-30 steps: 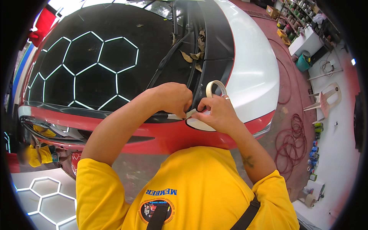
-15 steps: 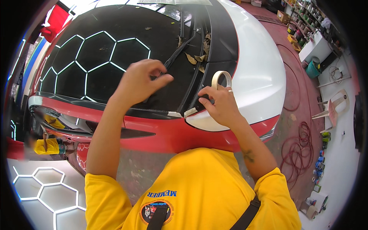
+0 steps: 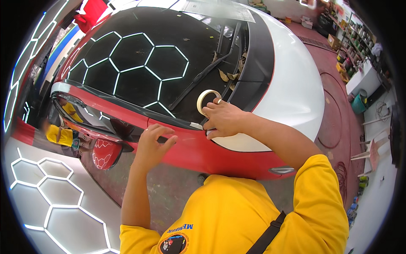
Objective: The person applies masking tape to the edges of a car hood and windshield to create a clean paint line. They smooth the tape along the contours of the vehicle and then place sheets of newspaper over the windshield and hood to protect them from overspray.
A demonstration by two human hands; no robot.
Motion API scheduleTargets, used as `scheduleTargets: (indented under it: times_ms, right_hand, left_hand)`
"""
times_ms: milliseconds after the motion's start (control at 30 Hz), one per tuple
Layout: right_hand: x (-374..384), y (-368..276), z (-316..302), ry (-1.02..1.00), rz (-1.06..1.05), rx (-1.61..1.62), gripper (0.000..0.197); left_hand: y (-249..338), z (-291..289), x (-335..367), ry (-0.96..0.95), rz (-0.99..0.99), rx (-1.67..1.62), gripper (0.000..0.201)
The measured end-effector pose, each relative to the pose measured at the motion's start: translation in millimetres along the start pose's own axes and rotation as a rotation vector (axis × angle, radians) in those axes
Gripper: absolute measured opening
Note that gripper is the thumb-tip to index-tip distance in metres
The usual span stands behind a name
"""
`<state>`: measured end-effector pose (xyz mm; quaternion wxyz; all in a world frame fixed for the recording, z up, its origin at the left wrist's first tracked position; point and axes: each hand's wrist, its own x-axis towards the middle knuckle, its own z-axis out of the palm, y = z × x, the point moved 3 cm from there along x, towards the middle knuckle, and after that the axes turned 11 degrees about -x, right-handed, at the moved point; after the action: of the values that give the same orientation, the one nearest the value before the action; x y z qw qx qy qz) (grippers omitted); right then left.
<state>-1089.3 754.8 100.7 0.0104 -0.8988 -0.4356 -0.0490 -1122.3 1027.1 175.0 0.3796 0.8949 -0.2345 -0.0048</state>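
Note:
My right hand (image 3: 226, 118) holds a roll of cream masking tape (image 3: 199, 103), which stands up around its fingers. Its fingertips are down at the corner where the windshield base meets the red body panel. A small strip of masking tape (image 3: 196, 125) sticks to that edge beside them; the fingers partly hide the spot. Over the red panel near the windshield pillar hovers my left hand (image 3: 153, 146), thumb and fingers apart, holding nothing. The car's dark windshield (image 3: 139, 84) mirrors hexagon lights. White covers the hood (image 3: 292, 97).
Dry leaves (image 3: 224, 75) and a wiper arm (image 3: 211, 65) lie along the windshield base. A red side mirror (image 3: 105, 153) juts out at left. Translucent sheeting (image 3: 220, 9) lies across the far side. Cans and a plastic chair (image 3: 372, 152) line the right wall; a hose (image 3: 341, 173) lies on the floor.
My left hand has dropped from over the windshield toward me, above the red panel. With the tape roll, my right hand has moved left to the windshield corner. The view has shifted slightly.

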Motion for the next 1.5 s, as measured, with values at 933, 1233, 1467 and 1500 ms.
scheduleTargets:
  times_ms: [933,1233,1467,1500]
  right_hand:
    - [-628.8,-459.1,271.3,-0.684,1.719,0.617,0.038]
    - [-788.7,-471.8,331.5,-0.055,2.188,1.078,0.023]
    - [-815.2,-414.1,360.1,0.010,1.816,0.703,0.033]
    - [-844.1,-410.0,374.2,0.031,1.807,0.613,0.033]
  left_hand:
    - [17.0,169.9,-23.2,0.007,0.037,0.620,0.088]
    - [39.5,369.6,-274.4,-0.025,0.005,-0.394,0.032]
    - [129.6,487.8,-275.0,-1.000,-0.025,-0.132,0.050]
    - [143.6,508.7,-261.1,-1.096,-0.015,-0.102,0.052]
